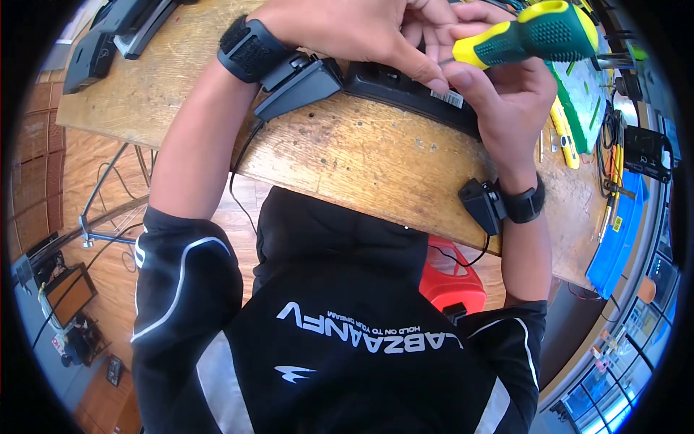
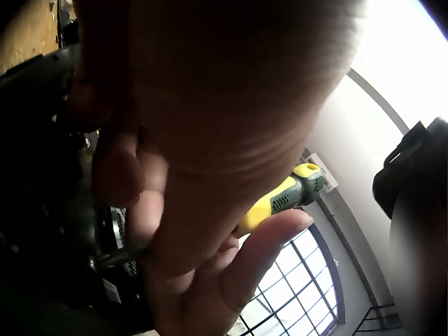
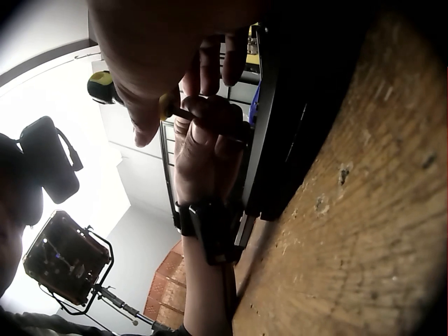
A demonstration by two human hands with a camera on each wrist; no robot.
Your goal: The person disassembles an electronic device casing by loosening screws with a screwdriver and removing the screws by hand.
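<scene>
A screwdriver with a green and yellow handle (image 1: pixel 557 32) slants across my right hand (image 1: pixel 510 108). That hand grips it near the yellow collar, thumb on the near side. My left hand (image 1: pixel 354 32) reaches in from the other side; in the right wrist view its fingers (image 3: pixel 210 115) curl round the shaft. Beneath both hands lies a long black housing (image 1: pixel 405 94) with a barcode label (image 1: pixel 448 98). The left wrist view shows the metal shaft (image 2: pixel 115 259) running down to the dark housing. Fingers hide much of the contact.
The worn wooden table (image 1: pixel 347 159) has its front edge close to my body. A yellow utility knife (image 1: pixel 564 134), a green-edged board (image 1: pixel 585 94) and a blue tray (image 1: pixel 618 231) are at the right. Black devices (image 1: pixel 94 61) sit at the back left. Thin cables (image 1: pixel 235 181) hang from the wrist cameras.
</scene>
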